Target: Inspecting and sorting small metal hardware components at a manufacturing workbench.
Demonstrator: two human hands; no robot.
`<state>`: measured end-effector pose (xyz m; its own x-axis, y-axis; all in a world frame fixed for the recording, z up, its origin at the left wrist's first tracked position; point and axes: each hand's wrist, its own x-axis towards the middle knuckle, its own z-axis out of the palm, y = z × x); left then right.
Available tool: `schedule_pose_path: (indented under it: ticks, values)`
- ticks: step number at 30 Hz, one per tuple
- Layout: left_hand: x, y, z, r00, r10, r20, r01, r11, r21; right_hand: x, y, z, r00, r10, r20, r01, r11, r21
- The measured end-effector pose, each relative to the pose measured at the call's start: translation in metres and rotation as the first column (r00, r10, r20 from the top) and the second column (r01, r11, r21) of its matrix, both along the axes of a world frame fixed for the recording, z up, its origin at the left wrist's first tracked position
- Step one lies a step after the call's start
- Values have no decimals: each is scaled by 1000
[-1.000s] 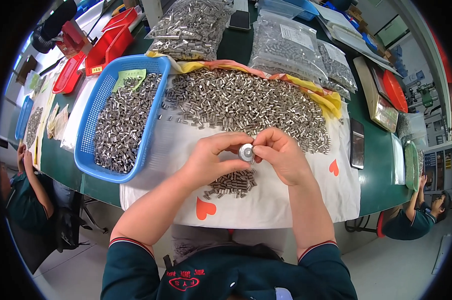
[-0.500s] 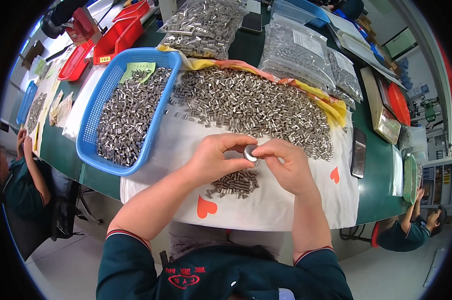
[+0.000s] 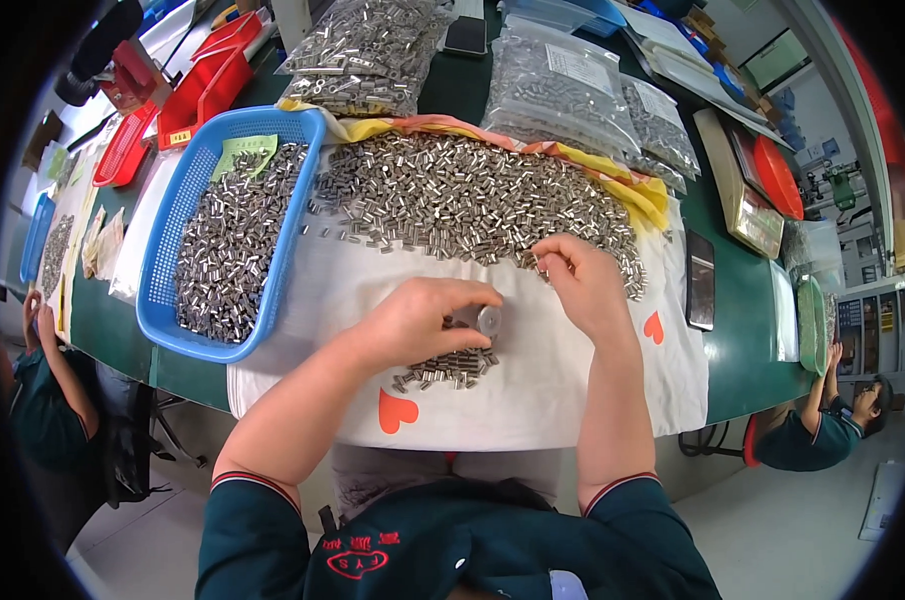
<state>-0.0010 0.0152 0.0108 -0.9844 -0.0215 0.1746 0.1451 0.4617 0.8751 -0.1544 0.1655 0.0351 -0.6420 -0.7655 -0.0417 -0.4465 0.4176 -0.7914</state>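
Note:
Between the thumb and fingers of my left hand (image 3: 413, 322) is a round silver metal piece (image 3: 490, 320), disc-like at its visible end. It is held above a small heap of short metal sleeves (image 3: 453, 370) on the white cloth. My right hand (image 3: 585, 285) is at the near edge of the large pile of shiny metal sleeves (image 3: 473, 195), its thumb and index finger pinched together. Whatever is between those fingertips is too small to make out. Left of the pile, a blue perforated basket (image 3: 153, 290) holds many more sleeves and a green slip (image 3: 241, 150).
Clear bags of metal parts (image 3: 563, 85) stand behind a rolled yellow-and-orange cloth edge (image 3: 533, 145). A dark phone (image 3: 701, 280) lies at the right on the green table (image 3: 753, 370). Red bins (image 3: 208, 90) stand far left. Other people sit at both sides.
My right hand has moved away from the round metal piece, up and right to the pile's edge. My left hand still holds the piece, slightly lower. The view has shifted a little.

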Motion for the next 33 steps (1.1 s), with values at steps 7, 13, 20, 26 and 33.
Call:
schedule_pose_path:
  ticks: [7,13,20,26,33]
  values:
    - [-3,9,1,987,-152,-43,143,975,-170,12,-17,-22,879,-2,-477,38,997,66]
    - [2,4,3,963,-233,137,237,971,-19,16,-15,-21,908,16,-420,62,983,172]
    - [1,-4,-4,963,-115,243,-1,902,432,20,-12,-22,856,68,-512,33,982,186]
    - [-5,-8,-7,959,4,283,-177,790,587,25,-12,-26,804,126,-581,-28,984,175]
    - [-1,-11,-15,974,95,205,-198,797,571,30,-16,-18,911,93,-402,-73,995,65]
